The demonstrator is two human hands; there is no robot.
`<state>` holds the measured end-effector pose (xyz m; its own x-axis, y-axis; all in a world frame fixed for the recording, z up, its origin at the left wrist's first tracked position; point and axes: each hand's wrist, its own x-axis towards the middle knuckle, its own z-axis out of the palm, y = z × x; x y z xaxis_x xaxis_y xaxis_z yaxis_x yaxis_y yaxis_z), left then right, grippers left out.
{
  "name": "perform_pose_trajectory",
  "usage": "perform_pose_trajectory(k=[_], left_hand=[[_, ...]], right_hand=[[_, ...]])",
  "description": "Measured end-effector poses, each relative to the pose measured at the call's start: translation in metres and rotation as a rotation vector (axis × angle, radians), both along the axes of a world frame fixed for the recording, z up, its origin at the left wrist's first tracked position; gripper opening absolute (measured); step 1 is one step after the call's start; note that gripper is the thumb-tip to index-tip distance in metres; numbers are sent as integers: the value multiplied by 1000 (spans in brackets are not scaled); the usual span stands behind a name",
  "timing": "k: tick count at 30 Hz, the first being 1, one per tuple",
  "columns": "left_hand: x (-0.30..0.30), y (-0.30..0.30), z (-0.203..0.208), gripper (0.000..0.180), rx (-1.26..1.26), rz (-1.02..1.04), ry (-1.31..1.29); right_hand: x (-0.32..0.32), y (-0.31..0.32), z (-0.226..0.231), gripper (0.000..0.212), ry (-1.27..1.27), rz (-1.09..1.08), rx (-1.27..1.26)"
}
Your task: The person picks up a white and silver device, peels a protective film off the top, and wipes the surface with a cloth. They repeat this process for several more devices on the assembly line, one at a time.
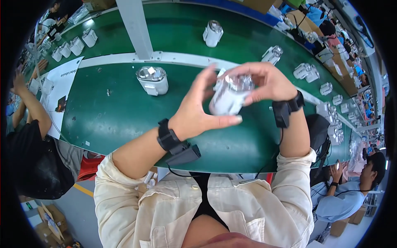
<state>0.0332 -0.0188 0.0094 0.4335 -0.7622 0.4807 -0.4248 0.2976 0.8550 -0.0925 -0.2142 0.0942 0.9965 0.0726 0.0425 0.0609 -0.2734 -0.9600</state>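
Over the green bench, my right hand [266, 80] grips a white plastic unit with a clear, shiny top [227, 97], its fingers across the top and side. The unit is tilted and slightly blurred. My left hand [192, 109] is open beside it, with the thumb stretched under its lower end and the blurred fingers raised at its left. Whether the left hand touches the unit I cannot tell. A similar white unit [155, 84] stands upright on the bench, left of my hands, with a small white piece on its clear top.
Behind a pale metal rail [178, 58] with an upright post [136, 29], a green belt or table [173, 25] carries several similar units. A white sheet [66, 78] lies at the left end. People work at both sides. Dark straps with cables circle my wrists.
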Motion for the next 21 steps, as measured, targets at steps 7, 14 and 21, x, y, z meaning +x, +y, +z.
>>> perform_pose_trajectory(k=[7,14,21], left_hand=[[-14,9,14,110,-11,-24,21],[-13,14,9,100,-13,221,-330],[-14,10,10,100,-38,75,-326]], right_hand=[[-24,58,7,46,-334,-203,-230],[-25,86,-2,23,-420,-612,-345],[-25,71,-2,12,-421,-437,-289]])
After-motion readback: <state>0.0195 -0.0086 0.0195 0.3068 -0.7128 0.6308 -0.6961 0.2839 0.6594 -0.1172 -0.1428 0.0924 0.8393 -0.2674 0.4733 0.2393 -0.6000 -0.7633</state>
